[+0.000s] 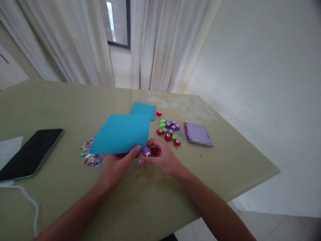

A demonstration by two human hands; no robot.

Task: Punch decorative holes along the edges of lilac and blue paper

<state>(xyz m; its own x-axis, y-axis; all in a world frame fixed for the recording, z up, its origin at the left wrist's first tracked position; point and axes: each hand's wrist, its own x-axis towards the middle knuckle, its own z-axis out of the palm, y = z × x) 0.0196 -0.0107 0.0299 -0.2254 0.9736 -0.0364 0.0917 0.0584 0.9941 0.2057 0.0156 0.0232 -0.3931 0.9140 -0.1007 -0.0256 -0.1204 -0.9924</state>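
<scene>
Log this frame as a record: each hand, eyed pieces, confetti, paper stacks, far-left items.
left_hand: holding blue sheet
right_hand: holding purple eyed piece at sheet's near-right corner
eyed_pieces: red, green, purple; beyond right hand
confetti: multicoloured, partly hidden by sheet
paper_stacks: blue stack beyond sheet; lilac stack right of eyed pieces
far_left: dark-screened device, white paper, white cable

Both the left hand [112, 167] and the right hand [164, 156] are ungloved, with slender fingers; the nails are too small to make out clearly. The left forearm [77, 211] and right forearm [208, 197] are bare, slim and smooth in outline, tapering toward narrow wrists.
</scene>
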